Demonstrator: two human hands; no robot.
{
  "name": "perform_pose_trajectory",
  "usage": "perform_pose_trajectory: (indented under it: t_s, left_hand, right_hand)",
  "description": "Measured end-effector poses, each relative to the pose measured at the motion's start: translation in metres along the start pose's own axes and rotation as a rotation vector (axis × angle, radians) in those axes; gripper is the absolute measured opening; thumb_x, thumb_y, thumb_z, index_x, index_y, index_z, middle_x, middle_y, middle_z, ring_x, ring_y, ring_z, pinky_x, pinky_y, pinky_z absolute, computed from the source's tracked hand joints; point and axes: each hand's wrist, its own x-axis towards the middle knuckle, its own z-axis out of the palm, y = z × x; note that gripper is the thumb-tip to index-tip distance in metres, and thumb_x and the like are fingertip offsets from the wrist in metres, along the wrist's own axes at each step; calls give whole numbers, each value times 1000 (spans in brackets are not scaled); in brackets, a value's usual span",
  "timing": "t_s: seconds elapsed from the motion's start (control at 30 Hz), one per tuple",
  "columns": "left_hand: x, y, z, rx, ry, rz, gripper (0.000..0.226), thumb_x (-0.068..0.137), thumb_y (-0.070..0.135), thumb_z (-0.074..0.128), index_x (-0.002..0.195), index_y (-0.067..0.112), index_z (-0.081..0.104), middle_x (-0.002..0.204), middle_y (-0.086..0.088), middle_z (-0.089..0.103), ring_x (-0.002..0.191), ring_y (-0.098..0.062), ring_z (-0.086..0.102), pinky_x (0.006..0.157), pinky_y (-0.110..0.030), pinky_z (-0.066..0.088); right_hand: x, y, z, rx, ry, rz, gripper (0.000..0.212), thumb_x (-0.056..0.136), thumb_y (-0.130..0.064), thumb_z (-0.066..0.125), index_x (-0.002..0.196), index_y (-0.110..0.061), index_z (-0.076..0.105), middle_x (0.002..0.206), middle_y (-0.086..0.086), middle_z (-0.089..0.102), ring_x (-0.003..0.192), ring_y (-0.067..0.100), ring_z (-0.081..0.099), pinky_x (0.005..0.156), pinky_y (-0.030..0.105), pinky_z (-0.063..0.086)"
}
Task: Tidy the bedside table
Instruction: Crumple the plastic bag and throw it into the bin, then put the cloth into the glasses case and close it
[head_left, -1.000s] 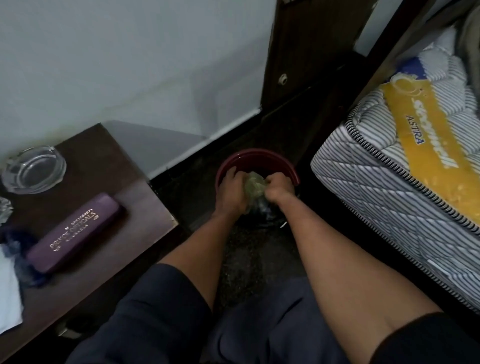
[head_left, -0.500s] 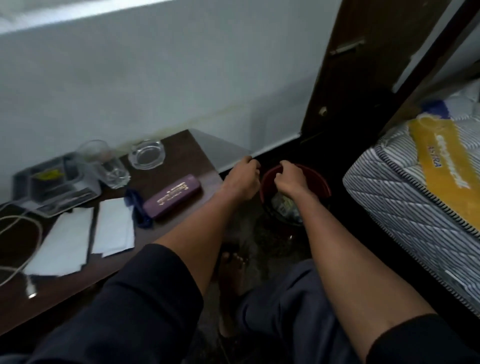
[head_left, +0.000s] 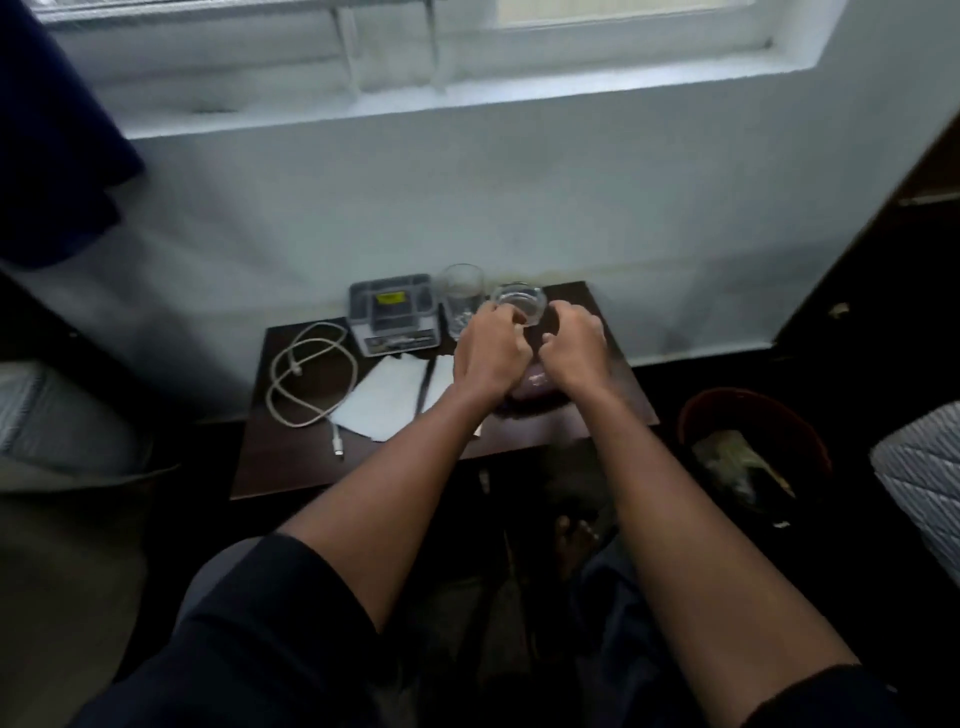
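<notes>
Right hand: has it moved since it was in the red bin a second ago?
Yes. The right hand left the red bin and is now over the bedside table.

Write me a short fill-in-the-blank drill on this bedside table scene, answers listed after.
1. The white cable lies coiled on the table's ____ side.
2. The drinking glass stands between the grey tray and the glass ____.
3. The red bin sits on the ____.

Answers: left; ashtray; floor

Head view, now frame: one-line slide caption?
Both hands, left and right, reach over the bedside table near a glass ashtray, with the red bin on the floor alongside.
</notes>
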Motion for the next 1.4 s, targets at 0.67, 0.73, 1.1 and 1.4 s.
perform_pose_trajectory:
  t_s: [0.67, 0.73, 1.1, 1.4]
  left_hand:
    - [23, -119, -69, 89, -12, -166, 27, 100, 24, 62, 120, 33, 77, 131, 0, 68, 117, -27, 68, 89, -41, 55]
    - [29, -115, -69, 153, -53, -137, 28, 100, 23, 60, 120, 30, 78, 126, -2, 72, 115, -30, 69, 83, -40, 52]
    - [34, -92, -49, 120, -196, -74, 25, 100, 25, 57, 107, 32, 79, 106, 4, 79, 101, -25, 74, 82, -39, 59]
    - [37, -58, -16, 89, -276, -41, 23, 96, 24, 59, 105, 33, 79, 106, 6, 79, 102, -25, 73, 86, -43, 61]
  right_hand:
    - [52, -100, 101, -487, -390, -366, 12, 93, -11, 64, 82, -15, 64, 89, 13, 69, 85, 41, 69, 70, 44, 54]
    - [59, -93, 100, -516, -400, -363, 10, 94, -9, 64, 95, -12, 73, 102, 15, 74, 95, 41, 71, 79, 49, 60]
    - [85, -29, 35, -498, -598, -265, 28, 90, -1, 60, 98, -21, 77, 89, -4, 69, 93, 24, 69, 83, 34, 56]
    - [86, 14, 25, -732, -805, -148, 66, 64, -26, 97, 118, -32, 60, 116, -5, 57, 120, 27, 55, 90, 41, 38]
